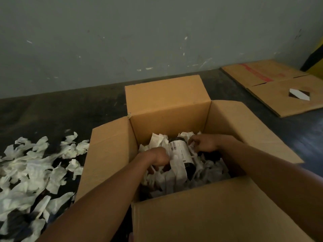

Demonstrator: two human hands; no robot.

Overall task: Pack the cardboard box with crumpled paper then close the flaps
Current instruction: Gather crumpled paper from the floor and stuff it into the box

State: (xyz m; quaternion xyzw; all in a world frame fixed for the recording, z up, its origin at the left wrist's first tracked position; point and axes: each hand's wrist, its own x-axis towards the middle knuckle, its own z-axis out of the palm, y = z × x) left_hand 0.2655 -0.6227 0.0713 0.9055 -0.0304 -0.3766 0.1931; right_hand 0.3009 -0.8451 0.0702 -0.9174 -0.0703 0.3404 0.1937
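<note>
A brown cardboard box (167,109) stands on the floor with all flaps spread open. Inside lies a dark bottle (183,157) with a white label, bedded in crumpled white paper (208,172). Both my hands are down in the box. My left hand (158,158) is at the bottle's left side, its fingers curled down into the paper. My right hand (203,143) is at the bottle's right, fingers curled around a wad of paper. The fingertips of both hands are partly hidden by paper.
A heap of loose crumpled paper (35,168) lies on the dark floor left of the box. A flattened cardboard sheet (279,91) lies at the back right, near a grey wall. A yellow and black object (316,58) sits in the far right corner.
</note>
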